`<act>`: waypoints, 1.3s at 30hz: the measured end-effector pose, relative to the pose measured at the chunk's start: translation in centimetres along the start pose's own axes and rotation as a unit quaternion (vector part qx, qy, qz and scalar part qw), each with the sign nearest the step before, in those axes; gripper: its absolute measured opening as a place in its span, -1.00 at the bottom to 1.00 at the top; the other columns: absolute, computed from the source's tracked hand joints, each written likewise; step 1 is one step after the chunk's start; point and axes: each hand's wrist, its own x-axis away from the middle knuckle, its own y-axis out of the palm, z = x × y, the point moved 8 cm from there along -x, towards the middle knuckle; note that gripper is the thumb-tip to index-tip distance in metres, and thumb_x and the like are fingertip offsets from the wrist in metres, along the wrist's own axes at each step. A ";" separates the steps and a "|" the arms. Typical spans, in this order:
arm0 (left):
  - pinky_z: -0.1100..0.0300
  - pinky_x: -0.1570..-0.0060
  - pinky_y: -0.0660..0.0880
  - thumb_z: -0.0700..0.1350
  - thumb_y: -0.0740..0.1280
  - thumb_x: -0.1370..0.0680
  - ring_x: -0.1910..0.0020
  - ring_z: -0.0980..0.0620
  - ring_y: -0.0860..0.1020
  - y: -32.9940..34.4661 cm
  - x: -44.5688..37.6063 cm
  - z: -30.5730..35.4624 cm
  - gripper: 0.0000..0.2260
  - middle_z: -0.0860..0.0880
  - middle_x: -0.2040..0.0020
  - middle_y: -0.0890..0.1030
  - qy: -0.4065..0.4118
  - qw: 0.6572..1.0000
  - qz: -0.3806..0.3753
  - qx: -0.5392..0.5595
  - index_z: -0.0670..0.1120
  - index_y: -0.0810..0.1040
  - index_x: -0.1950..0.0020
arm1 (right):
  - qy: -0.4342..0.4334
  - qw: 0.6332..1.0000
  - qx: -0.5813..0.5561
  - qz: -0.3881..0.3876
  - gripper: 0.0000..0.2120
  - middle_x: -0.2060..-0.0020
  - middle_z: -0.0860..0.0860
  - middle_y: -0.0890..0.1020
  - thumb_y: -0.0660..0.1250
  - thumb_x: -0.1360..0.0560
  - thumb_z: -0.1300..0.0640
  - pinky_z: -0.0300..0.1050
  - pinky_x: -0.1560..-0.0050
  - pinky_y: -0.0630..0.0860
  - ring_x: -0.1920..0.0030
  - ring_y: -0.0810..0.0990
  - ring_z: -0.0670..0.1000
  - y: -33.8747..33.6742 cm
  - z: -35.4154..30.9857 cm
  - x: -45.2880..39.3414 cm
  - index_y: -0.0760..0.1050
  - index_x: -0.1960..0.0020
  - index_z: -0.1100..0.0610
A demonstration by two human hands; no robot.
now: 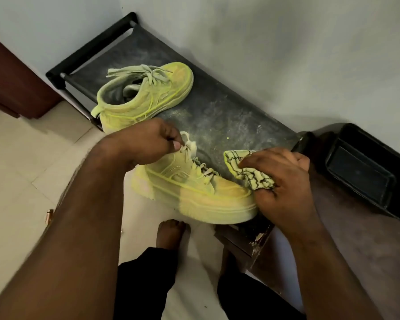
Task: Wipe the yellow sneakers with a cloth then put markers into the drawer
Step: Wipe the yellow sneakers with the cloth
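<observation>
Two dusty yellow sneakers are in view. The far sneaker (pixel 146 95) sits on the black shoe rack (pixel 229 112), toe pointing right. The near sneaker (pixel 194 190) hangs over the rack's front edge, and my left hand (pixel 148 142) grips it at the collar and top laces. My right hand (pixel 282 181) holds a crumpled yellow cloth with black lines (pixel 247 172) and presses it against the toe of the near sneaker. No markers or drawer can be made out.
A black plastic bin (pixel 367 172) stands at the right against the grey wall. Brown wooden furniture (pixel 12 82) stands at the left. My bare foot (pixel 169 234) and dark trousers are on the pale tiled floor below the sneaker. A dark brown surface (pixel 356 239) lies at the right.
</observation>
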 end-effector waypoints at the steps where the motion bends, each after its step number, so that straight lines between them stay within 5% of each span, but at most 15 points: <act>1: 0.18 -0.01 0.48 -0.21 0.33 -0.56 0.04 0.08 0.58 0.0 0.1 0.2 -0.89 0.04 0.08 0.66 0.010 1.000 -0.006 0.000 -0.07 0.64 0.09 | 0.002 1.000 -0.005 0.001 -0.59 0.06 -0.26 0.56 0.28 -0.16 0.25 -0.10 -0.08 0.16 -0.06 0.51 -0.07 0.0 -0.1 0.0 0.66 0.05 0.02; 3: 0.12 -0.06 0.50 -0.21 0.35 -0.55 -0.01 0.04 0.61 -0.1 0.6 1.1 -0.89 0.01 0.06 0.68 0.032 0.999 -0.019 0.010 -0.06 0.67 0.07 | 0.009 1.000 -0.015 0.014 -0.61 0.06 -0.22 0.57 0.24 -0.18 0.22 -0.07 -0.09 0.18 -0.04 0.53 -0.03 -0.5 -0.2 0.0 0.66 0.06 0.05; 9: 0.51 0.23 0.41 -0.22 0.36 -0.52 0.17 0.35 0.58 -1.2 2.1 7.0 -0.82 0.23 0.20 0.65 0.151 0.988 0.010 0.030 0.05 0.64 0.05 | 0.001 0.998 -0.041 0.054 -0.59 0.05 -0.13 0.62 0.18 -0.21 0.20 0.29 -0.05 0.39 -0.05 0.58 0.06 -4.5 -1.4 0.3 0.66 0.04 0.11; 12: 0.50 0.08 0.41 -0.24 0.37 -0.52 0.09 0.26 0.59 1.3 1.7 9.3 -0.82 0.14 0.08 0.64 0.193 0.980 0.015 -0.036 -0.03 0.68 -0.05 | -0.003 0.999 -0.010 0.030 -0.57 0.04 -0.14 0.63 0.16 -0.19 0.19 0.29 -0.03 0.39 -0.06 0.58 0.06 -5.3 -2.2 2.0 0.66 0.04 0.09; 15: 0.55 -0.31 -0.01 -0.23 0.37 -0.52 -0.14 0.12 0.56 3.5 0.9 8.8 -0.81 0.06 -0.05 0.65 0.191 0.979 0.027 -0.070 -0.09 0.67 -0.11 | 0.023 0.999 0.023 -0.031 -0.55 0.00 -0.17 0.63 0.13 -0.20 0.14 0.16 -0.09 0.33 -0.10 0.53 0.01 -4.1 -2.3 4.0 0.65 0.02 0.02; 18: 0.17 -0.40 -0.34 -0.20 0.36 -0.54 -0.25 0.07 0.50 3.8 0.4 6.8 -0.82 0.02 -0.15 0.64 0.156 0.982 0.038 -0.103 -0.07 0.66 -0.11 | 0.049 0.992 0.091 -0.072 -0.56 -0.02 -0.22 0.63 0.15 -0.21 0.14 -0.08 -0.04 0.15 -0.11 0.46 -0.06 -2.4 -2.2 5.2 0.64 0.01 -0.06; 24: 0.01 -0.47 -0.24 -0.17 0.37 -0.54 -0.12 0.17 0.51 3.8 0.0 6.5 -0.85 0.13 -0.03 0.63 0.135 0.986 0.046 -0.081 -0.03 0.66 -0.06 | 0.084 0.979 0.160 -0.098 -0.61 0.03 -0.23 0.65 0.26 -0.15 0.14 0.02 -0.10 0.14 -0.12 0.41 -0.08 -1.3 -1.9 5.1 0.65 0.08 -0.08; 26: -0.06 -0.49 0.08 -0.17 0.39 -0.51 0.05 0.23 0.52 3.8 -0.1 6.6 -0.85 0.22 0.13 0.60 0.137 0.988 0.045 -0.060 -0.03 0.68 -0.05 | 0.083 0.975 0.178 -0.106 -0.67 0.13 -0.22 0.66 0.27 -0.14 0.11 0.02 -0.11 0.12 -0.07 0.45 -0.05 -1.4 -2.1 4.7 0.65 0.15 -0.08; 29: 0.08 -0.15 0.51 -0.20 0.41 -0.49 0.11 0.16 0.60 3.9 -0.2 6.5 -0.82 0.11 0.12 0.67 0.139 0.989 0.038 -0.042 -0.03 0.69 -0.06 | 0.060 0.966 0.217 -0.124 -0.71 0.26 -0.19 0.65 0.26 -0.12 0.09 -0.03 -0.07 0.09 0.06 0.52 0.02 -1.2 -2.5 4.2 0.65 0.21 -0.06; 33: 0.27 0.02 0.55 -0.28 0.40 -0.47 0.12 0.16 0.63 3.1 0.1 6.6 -0.81 0.05 0.12 0.70 0.120 0.991 0.050 0.031 -0.10 0.71 -0.02 | 0.081 0.958 0.238 -0.141 -0.74 0.24 -0.19 0.65 0.38 -0.13 0.09 0.01 -0.11 0.09 0.07 0.53 0.03 -0.9 -2.8 3.8 0.65 0.19 -0.07; 35: 0.32 0.22 0.53 -0.19 0.40 -0.48 0.33 0.24 0.58 2.8 0.1 6.2 -0.90 0.13 0.35 0.64 0.095 0.990 0.051 0.092 -0.12 0.72 0.08 | 0.076 0.951 0.243 -0.174 -0.70 0.22 -0.21 0.65 0.48 -0.12 0.12 0.03 -0.17 0.05 0.01 0.54 0.02 -0.6 -3.1 4.0 0.65 0.15 -0.09; 37: 0.30 0.35 0.40 -0.04 0.44 -0.47 0.51 0.19 0.42 3.2 0.0 6.1 -0.81 0.09 0.52 0.49 0.090 0.989 0.042 0.111 -0.15 0.70 0.19 | 0.092 0.943 0.242 -0.211 -0.70 0.17 -0.22 0.65 0.44 -0.18 0.06 0.04 -0.21 -0.01 -0.07 0.51 0.01 -0.7 -3.2 4.0 0.65 0.09 -0.12; 39: 0.23 0.34 0.36 0.05 0.48 -0.42 0.48 0.11 0.37 3.8 -0.2 6.2 -0.74 -0.02 0.49 0.47 0.094 0.989 0.047 0.102 -0.16 0.69 0.25 | 0.086 0.934 0.252 -0.237 -0.73 0.16 -0.24 0.64 0.31 -0.25 0.01 0.03 -0.21 -0.01 -0.07 0.51 -0.01 -0.9 -3.3 4.2 0.65 0.08 -0.13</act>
